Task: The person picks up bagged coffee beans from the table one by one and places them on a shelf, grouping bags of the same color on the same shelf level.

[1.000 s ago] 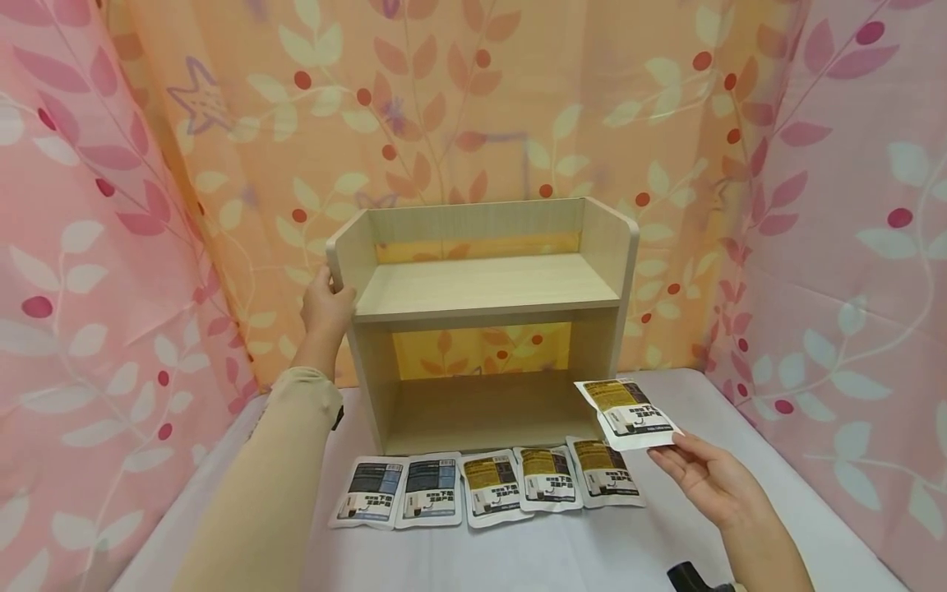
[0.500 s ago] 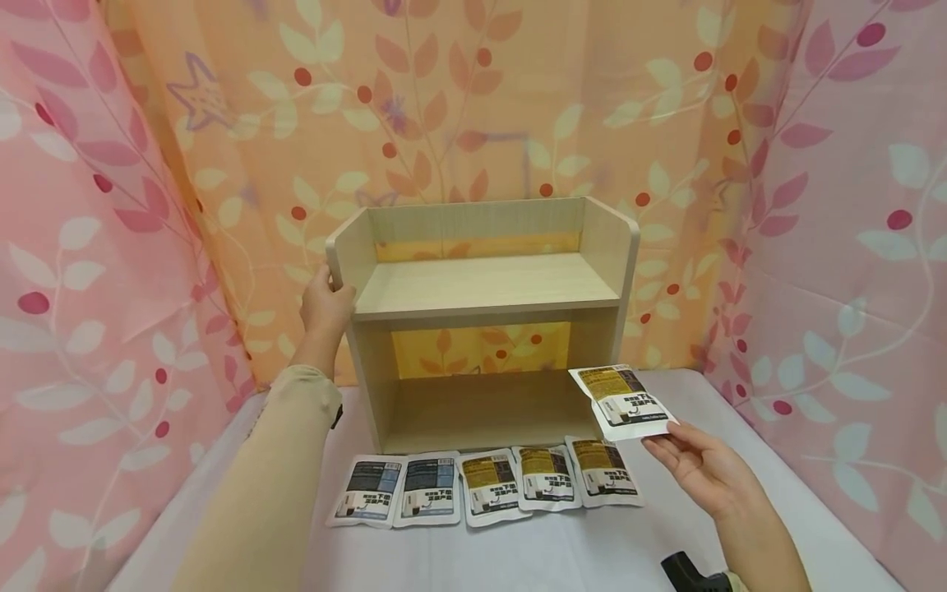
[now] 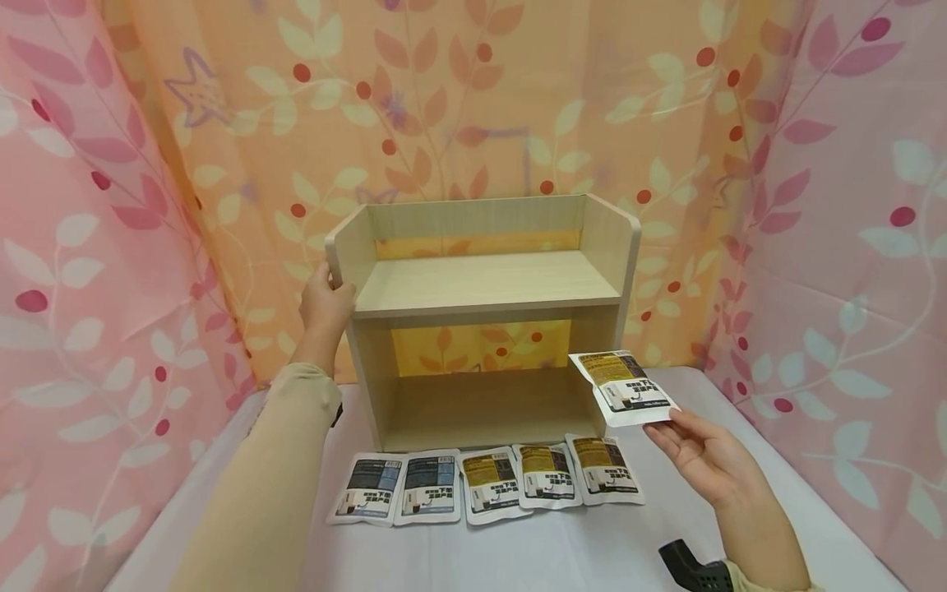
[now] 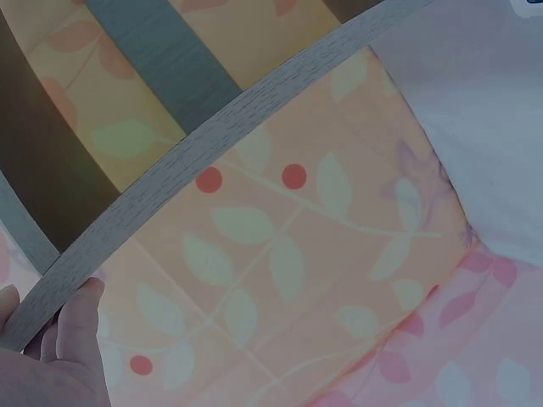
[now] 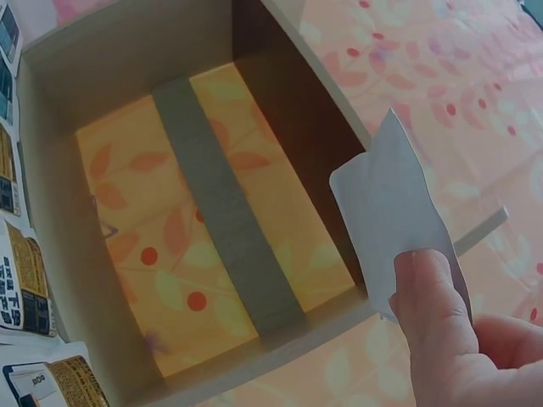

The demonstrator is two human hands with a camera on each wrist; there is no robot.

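A pale wooden two-tier shelf point(image 3: 488, 279) stands on the white-covered table. My left hand point(image 3: 326, 306) grips the front edge of its left side panel; the left wrist view shows fingers point(image 4: 81, 318) and thumb on either side of that board. At the right, my right hand point(image 3: 706, 456) pinches the lower corner of a white pouch point(image 3: 624, 388) with a yellow-and-black label. This pouch hangs in the air before the shelf's right side panel. In the right wrist view the pouch's plain back point(image 5: 386, 212) faces the camera, fingers pressed on it.
Several similar pouches lie in a row before the shelf: blue-labelled pouches point(image 3: 429, 487) at left, yellow-labelled pouches point(image 3: 494, 485) at right. Floral cloth point(image 3: 459, 99) hangs behind and on both sides. The white tablecloth point(image 3: 547, 555) spreads in front of the row.
My right hand has lifted the pouch upward and slightly to the left. My left hand keeps its hold on the shelf, and the row of pouches is unchanged.
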